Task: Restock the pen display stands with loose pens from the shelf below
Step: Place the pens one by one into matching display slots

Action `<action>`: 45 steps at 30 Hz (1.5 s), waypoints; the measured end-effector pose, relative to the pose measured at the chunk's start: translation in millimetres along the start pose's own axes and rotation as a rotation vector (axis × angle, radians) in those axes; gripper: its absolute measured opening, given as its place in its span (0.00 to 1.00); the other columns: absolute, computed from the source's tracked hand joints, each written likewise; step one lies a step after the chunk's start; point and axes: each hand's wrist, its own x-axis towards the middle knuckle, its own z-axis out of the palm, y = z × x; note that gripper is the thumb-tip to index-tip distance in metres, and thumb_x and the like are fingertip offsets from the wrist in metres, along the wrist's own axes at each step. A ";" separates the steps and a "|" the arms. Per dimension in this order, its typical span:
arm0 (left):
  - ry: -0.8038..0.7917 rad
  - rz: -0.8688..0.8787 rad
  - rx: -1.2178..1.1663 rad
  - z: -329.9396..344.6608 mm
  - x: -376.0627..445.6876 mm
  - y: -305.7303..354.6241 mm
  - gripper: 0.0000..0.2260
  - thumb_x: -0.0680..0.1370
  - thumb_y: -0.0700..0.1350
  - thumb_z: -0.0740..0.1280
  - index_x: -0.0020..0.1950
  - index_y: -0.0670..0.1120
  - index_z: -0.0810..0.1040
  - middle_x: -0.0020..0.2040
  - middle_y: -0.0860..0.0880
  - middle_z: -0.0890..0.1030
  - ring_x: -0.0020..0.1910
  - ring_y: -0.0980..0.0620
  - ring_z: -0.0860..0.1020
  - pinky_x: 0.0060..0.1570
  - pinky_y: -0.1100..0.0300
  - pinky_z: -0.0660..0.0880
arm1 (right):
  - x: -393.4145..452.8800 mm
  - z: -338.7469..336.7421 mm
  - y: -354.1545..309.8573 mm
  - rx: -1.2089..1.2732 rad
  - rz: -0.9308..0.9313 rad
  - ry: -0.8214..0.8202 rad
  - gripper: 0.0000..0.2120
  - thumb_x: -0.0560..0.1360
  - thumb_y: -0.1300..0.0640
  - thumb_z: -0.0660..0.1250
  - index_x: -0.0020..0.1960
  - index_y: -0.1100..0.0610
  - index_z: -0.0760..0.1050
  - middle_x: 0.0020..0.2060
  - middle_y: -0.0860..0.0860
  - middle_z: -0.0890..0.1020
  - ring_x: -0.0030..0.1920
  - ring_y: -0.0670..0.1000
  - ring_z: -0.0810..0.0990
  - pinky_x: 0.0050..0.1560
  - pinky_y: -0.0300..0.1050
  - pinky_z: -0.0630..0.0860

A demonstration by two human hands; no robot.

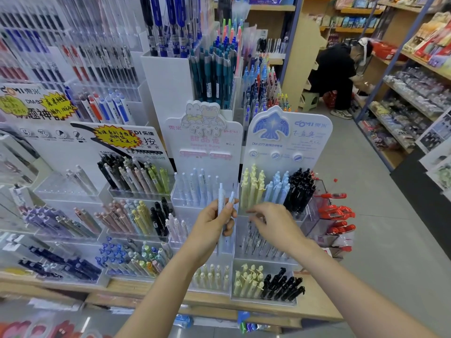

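The left hand (211, 224) grips two pale pens (225, 206), fingers curled around them, and holds them upright in front of the rabbit display stand (203, 147). The right hand (271, 222) is just beside it and holds nothing; its fingers are loosely bent and point toward the pens, a little blurred.

Behind the left hand, the top tier of the rabbit stand carries a thin row of light blue and white pens (195, 184). To the right stands the bird display stand (288, 140), with yellow pens (252, 185), blue pens (277, 187) and black pens (301, 189) in its top tier. Its lowest tier also has yellow and black pens. Just to the right of it, clear boxes hold red pens (338, 214).

To the left, more clear tiers contain pink, yellow, black and purple pens. All stands rest on a wooden counter (314, 306). Far back in the aisle, a person in black (338, 76) crouches near a shelf (412, 98) of goods.
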 end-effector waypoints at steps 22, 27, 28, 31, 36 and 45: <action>0.128 -0.039 0.253 4.3 -48.7 7.6 0.14 0.86 0.47 0.55 0.73 0.50 0.67 0.43 0.49 0.68 0.41 0.52 0.69 0.51 0.56 0.69 | -34.3 -62.1 -47.2 0.729 0.001 0.204 0.03 0.74 0.58 0.73 0.46 0.52 0.83 0.34 0.51 0.85 0.34 0.48 0.84 0.46 0.44 0.81; 0.138 0.036 0.056 -19.6 -42.4 26.5 0.12 0.86 0.51 0.54 0.69 0.58 0.59 0.39 0.49 0.61 0.35 0.52 0.59 0.38 0.55 0.61 | -8.4 -65.9 -68.3 0.650 -0.087 0.382 0.05 0.74 0.58 0.73 0.50 0.58 0.83 0.34 0.48 0.84 0.34 0.44 0.84 0.42 0.36 0.80; 0.122 0.053 0.056 -25.0 -40.1 30.8 0.11 0.86 0.53 0.54 0.68 0.56 0.62 0.39 0.49 0.61 0.35 0.52 0.59 0.38 0.56 0.61 | -0.4 -65.4 -71.2 0.606 -0.093 0.399 0.06 0.74 0.58 0.73 0.50 0.58 0.83 0.35 0.47 0.84 0.34 0.43 0.83 0.42 0.35 0.80; 0.097 0.060 0.140 -40.6 -24.1 43.6 0.12 0.85 0.53 0.55 0.67 0.52 0.69 0.42 0.47 0.68 0.37 0.52 0.67 0.41 0.56 0.69 | 24.7 -60.6 -77.5 0.458 -0.092 0.436 0.05 0.74 0.57 0.73 0.49 0.56 0.84 0.35 0.45 0.83 0.37 0.44 0.84 0.44 0.39 0.81; 0.041 0.135 0.121 -61.2 3.7 59.7 0.10 0.84 0.47 0.62 0.63 0.47 0.77 0.52 0.42 0.74 0.52 0.49 0.78 0.61 0.56 0.78 | 44.6 -40.5 -76.7 0.384 -0.033 0.486 0.05 0.73 0.58 0.74 0.48 0.56 0.84 0.36 0.47 0.83 0.37 0.44 0.84 0.45 0.43 0.81; 0.032 0.140 0.117 -100.0 18.1 63.0 0.13 0.80 0.50 0.68 0.64 0.49 0.79 0.53 0.46 0.78 0.56 0.42 0.80 0.65 0.49 0.76 | 47.2 -7.9 -78.3 0.379 0.072 0.523 0.06 0.72 0.58 0.75 0.48 0.58 0.84 0.36 0.49 0.85 0.35 0.42 0.84 0.45 0.44 0.82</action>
